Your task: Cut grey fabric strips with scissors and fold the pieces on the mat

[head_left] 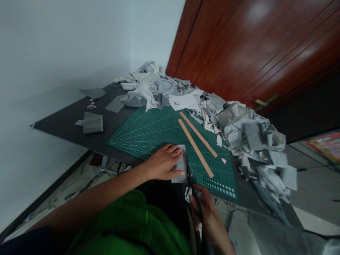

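Note:
My left hand [166, 163] lies flat, its fingers stretched over a small grey rectangle of fabric [181, 173] at the near edge of the green cutting mat [156, 124]. Its fingertips reach almost to the far right part of the piece. My right hand [205, 207], just past the table's front edge, is closed around the dark handles of a pair of scissors [189, 171]. The blades point away from me along the right side of the fabric. Whether they are parted is hard to make out.
Two wooden rulers [195, 147] lie on the mat, near a small pink scrap [223, 160]. Heaps of grey and white fabric scraps [257, 138] line the table's back and right. A folded grey stack [92, 123] sits at left. A wall and a wooden door [239, 46] stand behind.

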Action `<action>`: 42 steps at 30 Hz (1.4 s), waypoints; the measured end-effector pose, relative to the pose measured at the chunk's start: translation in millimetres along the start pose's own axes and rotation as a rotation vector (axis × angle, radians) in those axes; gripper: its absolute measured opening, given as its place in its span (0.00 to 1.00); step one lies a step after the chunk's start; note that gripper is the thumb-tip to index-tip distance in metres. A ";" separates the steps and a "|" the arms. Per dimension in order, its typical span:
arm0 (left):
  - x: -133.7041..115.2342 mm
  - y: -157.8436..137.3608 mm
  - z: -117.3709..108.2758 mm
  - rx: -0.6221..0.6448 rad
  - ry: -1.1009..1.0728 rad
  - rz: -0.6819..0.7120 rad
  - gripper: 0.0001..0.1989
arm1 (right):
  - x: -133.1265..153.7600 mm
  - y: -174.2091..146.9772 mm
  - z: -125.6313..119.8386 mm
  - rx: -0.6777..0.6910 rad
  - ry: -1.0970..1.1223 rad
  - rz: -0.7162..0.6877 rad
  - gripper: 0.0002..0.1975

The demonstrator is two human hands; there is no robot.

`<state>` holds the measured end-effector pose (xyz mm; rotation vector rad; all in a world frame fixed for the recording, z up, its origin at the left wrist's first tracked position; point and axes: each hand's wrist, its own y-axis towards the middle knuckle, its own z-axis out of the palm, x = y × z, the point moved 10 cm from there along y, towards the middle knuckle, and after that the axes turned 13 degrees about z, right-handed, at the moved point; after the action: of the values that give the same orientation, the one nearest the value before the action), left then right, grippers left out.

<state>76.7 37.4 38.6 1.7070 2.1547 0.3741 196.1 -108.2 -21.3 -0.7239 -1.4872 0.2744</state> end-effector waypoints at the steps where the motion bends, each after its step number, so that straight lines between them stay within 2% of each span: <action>1: -0.2 0.0 -0.2 -0.001 -0.003 0.001 0.35 | 0.8 -1.2 -0.2 -0.008 -0.010 -0.004 0.30; 6: -0.5 -0.1 0.1 0.009 -0.001 -0.006 0.36 | -0.3 -3.6 -1.6 -0.036 -0.045 -0.002 0.32; 12: -0.4 0.4 -1.1 -0.005 -0.021 -0.002 0.36 | -12.1 2.3 0.2 0.031 -0.054 0.018 0.34; 20: -1.0 0.2 -2.5 -0.016 -0.018 0.001 0.36 | -12.4 2.0 1.7 0.043 0.030 0.018 0.32; 42: -0.2 0.5 -2.1 -0.004 -0.019 -0.001 0.36 | -14.3 2.3 4.3 0.075 0.021 -0.013 0.28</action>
<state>76.3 37.3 40.7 1.7004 2.1399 0.3600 191.2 -113.6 -34.5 -0.6548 -1.4536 0.3107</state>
